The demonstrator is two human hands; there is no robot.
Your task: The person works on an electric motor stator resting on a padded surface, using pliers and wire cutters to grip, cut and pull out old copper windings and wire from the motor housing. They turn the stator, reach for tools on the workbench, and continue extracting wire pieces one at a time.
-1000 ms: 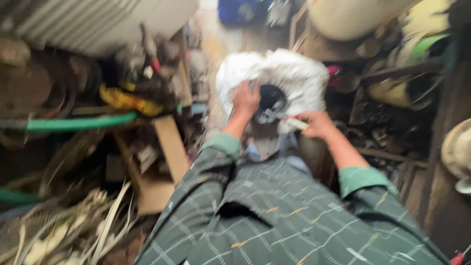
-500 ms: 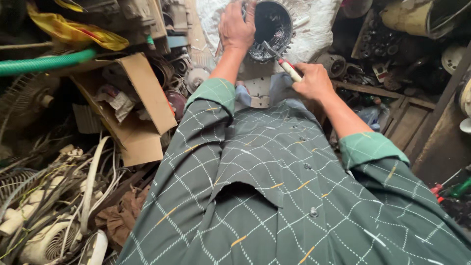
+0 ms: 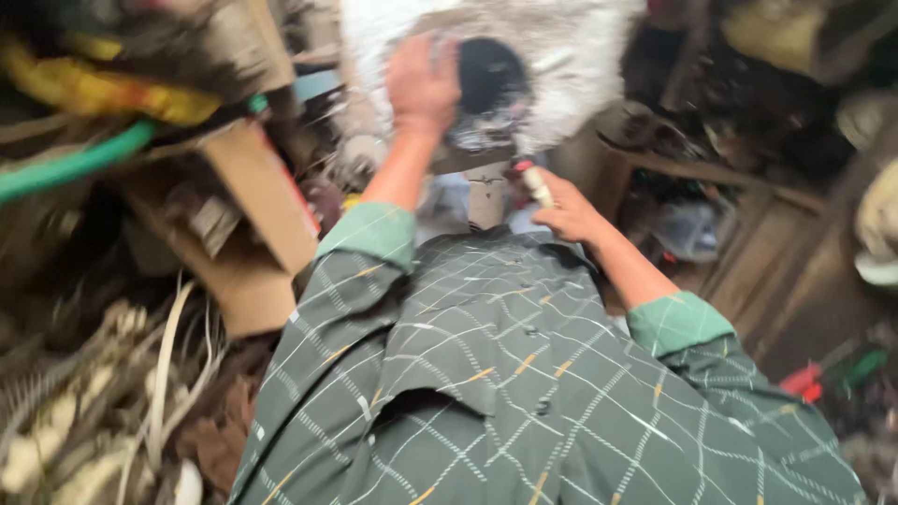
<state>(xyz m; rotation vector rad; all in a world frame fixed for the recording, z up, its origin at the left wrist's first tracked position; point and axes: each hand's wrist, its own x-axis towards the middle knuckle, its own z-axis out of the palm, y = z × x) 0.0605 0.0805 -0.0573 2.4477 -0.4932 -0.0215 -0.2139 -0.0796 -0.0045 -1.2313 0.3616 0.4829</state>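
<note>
Round motor housing (image 3: 491, 93) sits on the sack (image 3: 580, 65), ahead of the person. Cardboard box (image 3: 253, 215) lies left; wooden crate (image 3: 748, 243) stands right.

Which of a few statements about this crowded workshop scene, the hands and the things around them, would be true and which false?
1. The left hand rests on a round dark part lying on a white cloth. True.
2. The right hand holds nothing. False: it grips a light-handled tool pointed at the dark part.
3. A green hose runs along the left side. True.
4. The person wears a plain red shirt. False: the shirt is dark green with a light check pattern.
5. An open cardboard box sits to the left of the arms. True.
</note>
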